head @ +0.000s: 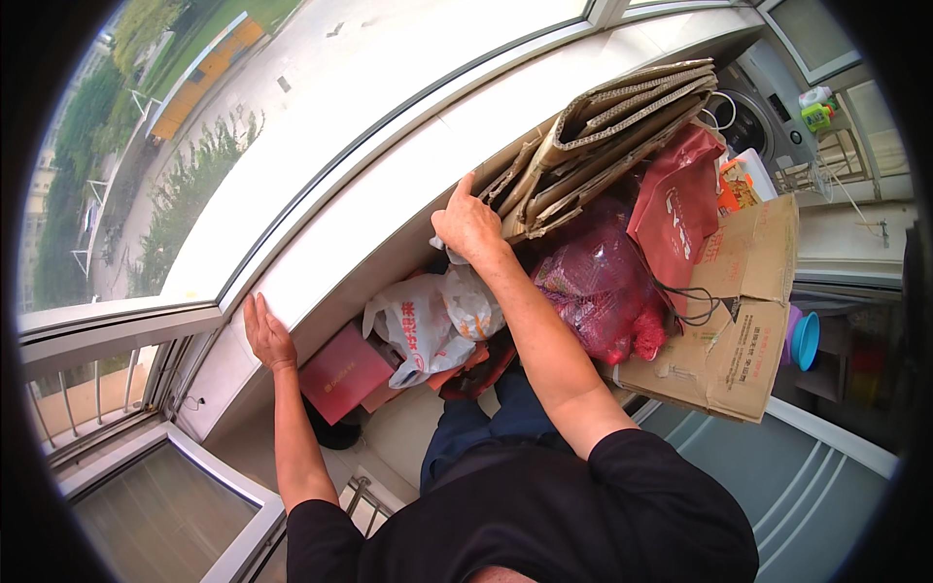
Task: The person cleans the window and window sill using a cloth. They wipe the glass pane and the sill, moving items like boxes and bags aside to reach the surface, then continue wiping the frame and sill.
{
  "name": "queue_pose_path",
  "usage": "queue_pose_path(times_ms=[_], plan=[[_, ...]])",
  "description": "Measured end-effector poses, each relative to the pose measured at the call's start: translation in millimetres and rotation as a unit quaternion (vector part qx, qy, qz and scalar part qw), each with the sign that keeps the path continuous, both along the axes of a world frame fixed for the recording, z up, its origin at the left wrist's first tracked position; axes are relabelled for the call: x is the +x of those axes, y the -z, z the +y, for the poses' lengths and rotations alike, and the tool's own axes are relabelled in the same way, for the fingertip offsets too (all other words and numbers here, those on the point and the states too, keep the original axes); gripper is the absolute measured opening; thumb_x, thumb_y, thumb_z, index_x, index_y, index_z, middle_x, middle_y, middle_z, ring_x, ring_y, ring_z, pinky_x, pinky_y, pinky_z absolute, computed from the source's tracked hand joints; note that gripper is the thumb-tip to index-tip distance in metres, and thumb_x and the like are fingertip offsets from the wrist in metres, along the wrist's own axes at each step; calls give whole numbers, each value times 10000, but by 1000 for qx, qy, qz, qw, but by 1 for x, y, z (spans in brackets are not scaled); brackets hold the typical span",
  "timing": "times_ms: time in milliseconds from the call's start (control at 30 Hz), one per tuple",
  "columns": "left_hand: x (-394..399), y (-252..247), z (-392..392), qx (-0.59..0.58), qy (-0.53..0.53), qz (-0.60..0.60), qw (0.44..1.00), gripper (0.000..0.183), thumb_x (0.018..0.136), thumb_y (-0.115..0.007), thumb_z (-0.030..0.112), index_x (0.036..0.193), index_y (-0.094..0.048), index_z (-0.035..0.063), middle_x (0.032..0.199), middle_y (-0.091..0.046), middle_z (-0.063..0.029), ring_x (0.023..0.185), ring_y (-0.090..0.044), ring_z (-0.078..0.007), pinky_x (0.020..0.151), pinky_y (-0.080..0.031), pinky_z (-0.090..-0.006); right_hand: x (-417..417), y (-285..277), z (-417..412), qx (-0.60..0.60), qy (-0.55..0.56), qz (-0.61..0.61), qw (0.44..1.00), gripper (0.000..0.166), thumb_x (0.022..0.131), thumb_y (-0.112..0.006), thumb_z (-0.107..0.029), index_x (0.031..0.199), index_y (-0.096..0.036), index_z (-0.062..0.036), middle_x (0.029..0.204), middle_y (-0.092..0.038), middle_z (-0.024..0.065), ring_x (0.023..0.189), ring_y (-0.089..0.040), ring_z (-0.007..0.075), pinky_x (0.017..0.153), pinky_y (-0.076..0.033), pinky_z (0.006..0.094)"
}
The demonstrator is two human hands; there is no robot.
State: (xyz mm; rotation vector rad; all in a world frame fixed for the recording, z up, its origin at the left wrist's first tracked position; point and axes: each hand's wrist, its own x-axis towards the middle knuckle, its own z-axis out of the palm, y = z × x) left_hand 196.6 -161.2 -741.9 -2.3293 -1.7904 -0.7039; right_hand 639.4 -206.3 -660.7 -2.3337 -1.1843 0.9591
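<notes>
My left hand [270, 335] lies flat against the white window sill [350, 270] near its left end, holding nothing. My right hand [470, 222] is at the sill's inner edge, index finger extended, beside a stack of folded corrugated cardboard [619, 138]. Whitish crumpled material [453, 253] shows under its curled fingers; whether they grip it is hidden. Below, white plastic bags [430, 321] sit next to a red box [348, 372]. To the right of my forearm is a dark pink mesh bag [590, 291] with stuff inside.
A red bag [678, 197] with dark cords and an opened-out cardboard box [729, 321] crowd the right side. Farther back stands a washing machine [751, 109], with bottles [816, 109] near it. At lower left, a framed window sash [168, 503] stands swung inward.
</notes>
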Motion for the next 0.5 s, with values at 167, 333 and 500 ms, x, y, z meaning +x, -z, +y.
queue_pose_path(times_ms=[167,333,500], plan=[[-3,1,2,6,5,0,1000,481,1004,-390,192,1406,-611,49,1498,-536,-171,1408,-477,-332,1162,-377,-432,-11,6,-22,54,-17,-33,998,746,863,-525,-187,1473,-263,153,957,-708,345,913,-718,467,867,-568,534],[-2,3,6,13,19,2,1000,476,1019,-385,213,1414,-608,70,1496,-533,-184,1388,-494,-345,1152,-384,-427,-51,36,-86,121,-63,24,990,323,869,-555,-207,1090,-634,14,906,-725,285,892,-705,477,842,-543,575],[-12,10,7,9,15,11,1000,501,1035,-359,271,1423,-601,67,1495,-534,-180,1381,-499,-343,1150,-390,-423,-92,87,-187,128,-44,50,990,249,827,-565,-205,926,-682,-8,875,-712,278,884,-693,475,835,-543,570]])
